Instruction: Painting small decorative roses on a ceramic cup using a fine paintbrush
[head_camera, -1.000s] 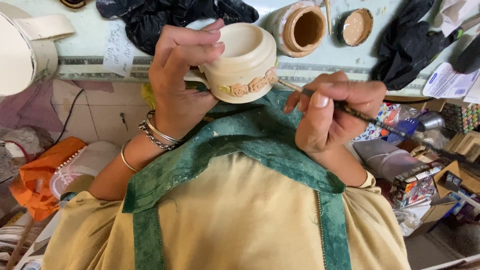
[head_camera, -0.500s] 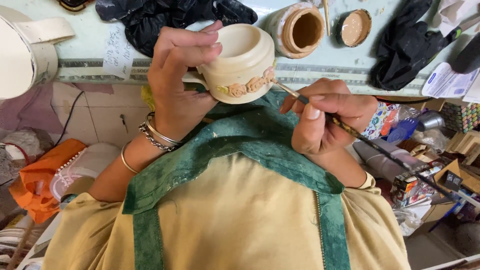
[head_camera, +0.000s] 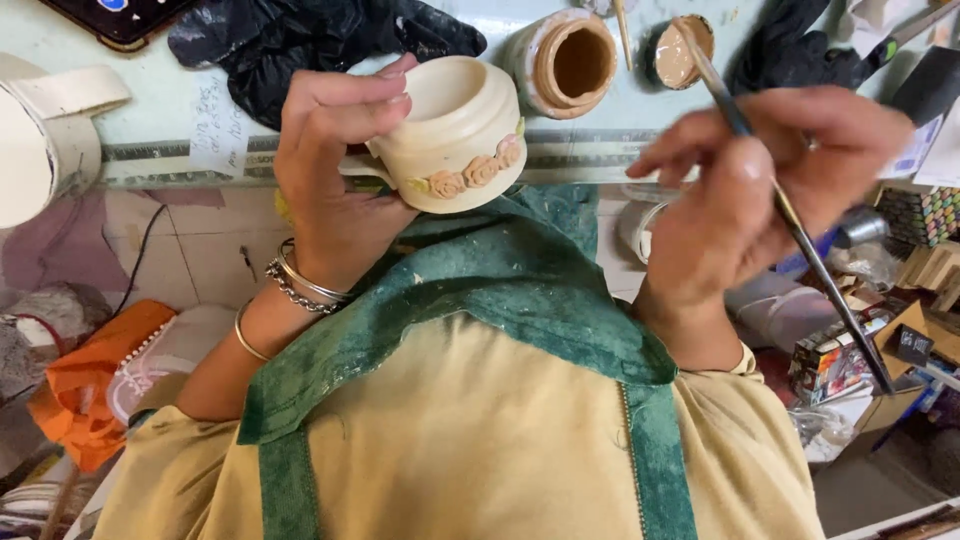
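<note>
Nearest to us lies our own tan garment with its green trim (head_camera: 470, 290), filling the lower part of the view. Just above it, our left hand (head_camera: 335, 170) is closed around a cream ceramic mug (head_camera: 455, 130), fingers curled over its rim and handle side, with bangles and a chain bracelet (head_camera: 295, 285) on the wrist. The mug is held in the air in front of the edge of the surface (head_camera: 160, 110), its mouth open toward us and a row of small peach rose ornaments (head_camera: 470, 175) running along its lower wall. To the right, our right hand (head_camera: 760, 190) is pinched on a thin paintbrush (head_camera: 800, 225), which slants from the upper middle down to the lower right; the hand is blurred and well apart from the mug. Farther off on the surface stands a small open clay jar (head_camera: 575, 60), and just beside it a round lid holding tan paint (head_camera: 680, 50). Black crumpled plastic (head_camera: 300, 40) lies behind the mug, and a large cream mug (head_camera: 45, 130) sits at the far left.
</note>
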